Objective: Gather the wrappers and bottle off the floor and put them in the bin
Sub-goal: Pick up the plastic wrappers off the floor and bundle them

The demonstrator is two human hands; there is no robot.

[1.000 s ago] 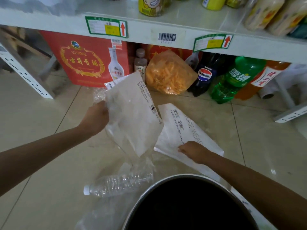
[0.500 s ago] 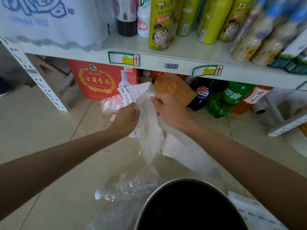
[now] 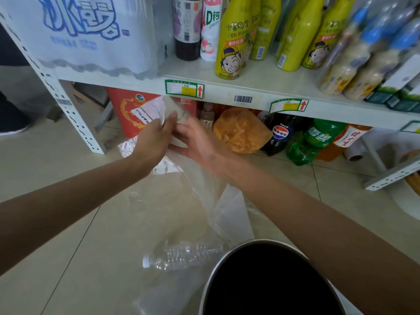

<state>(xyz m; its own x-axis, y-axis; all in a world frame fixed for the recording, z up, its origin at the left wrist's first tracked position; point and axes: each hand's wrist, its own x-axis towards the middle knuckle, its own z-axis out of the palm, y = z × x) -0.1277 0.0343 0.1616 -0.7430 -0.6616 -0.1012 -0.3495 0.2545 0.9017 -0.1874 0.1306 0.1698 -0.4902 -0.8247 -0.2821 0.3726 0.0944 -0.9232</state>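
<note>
My left hand [image 3: 154,138] grips the top of the clear plastic wrappers [image 3: 156,110], held up in front of the shelf. My right hand [image 3: 196,142] touches the same bundle from the right; its fingers look spread against the plastic. A long translucent sheet [image 3: 225,208] hangs from the hands toward the floor. An empty clear water bottle [image 3: 181,256] with a white cap lies on the tiles, just left of the round metal bin [image 3: 270,280] with its dark inside at the bottom. Another clear wrapper [image 3: 168,294] lies flat on the floor by the bin.
A white metal shelf [image 3: 227,92] with drink bottles stands ahead. Under it sit a red box [image 3: 123,110], an orange snack bag [image 3: 242,130] and soda bottles [image 3: 316,139]. A crinkled silver wrapper [image 3: 127,147] lies near the shelf leg [image 3: 75,123].
Both hands lifted the wrappers from the floor and brought them together higher up in front of the shelf. The right hand left the white printed wrapper's spot on the floor. The view tilted upward.
</note>
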